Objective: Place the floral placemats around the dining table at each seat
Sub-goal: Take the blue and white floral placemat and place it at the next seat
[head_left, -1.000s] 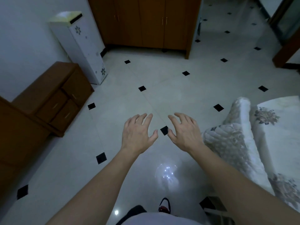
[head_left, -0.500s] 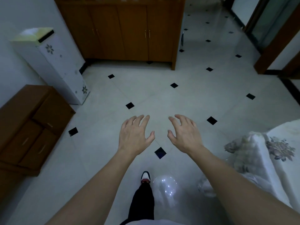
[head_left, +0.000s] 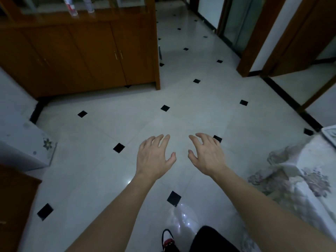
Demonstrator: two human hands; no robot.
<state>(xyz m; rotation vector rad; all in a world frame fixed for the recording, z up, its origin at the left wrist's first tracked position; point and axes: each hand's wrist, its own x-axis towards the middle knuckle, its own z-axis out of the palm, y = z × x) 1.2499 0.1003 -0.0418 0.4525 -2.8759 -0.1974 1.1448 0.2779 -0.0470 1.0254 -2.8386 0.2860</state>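
Observation:
My left hand [head_left: 154, 159] and my right hand [head_left: 205, 155] are stretched out in front of me over the tiled floor, palms down, fingers spread and slightly bent, holding nothing. At the right edge a white quilted cloth with a faded flower pattern [head_left: 298, 180] drapes over a piece of furniture; I cannot tell whether it is a placemat. No dining table is in view.
A brown wooden cabinet [head_left: 87, 57] stands ahead on the left, two bottles on its shelf. A white floral unit [head_left: 23, 148] and a low wooden chest [head_left: 14, 202] line the left wall. Doorways open at the upper right. My shoe [head_left: 168, 239] shows below.
The view has swung right and moved forward: the cabinet is closer, the white unit and chest slid to the left edge. Both hands keep the same spread, empty pose.

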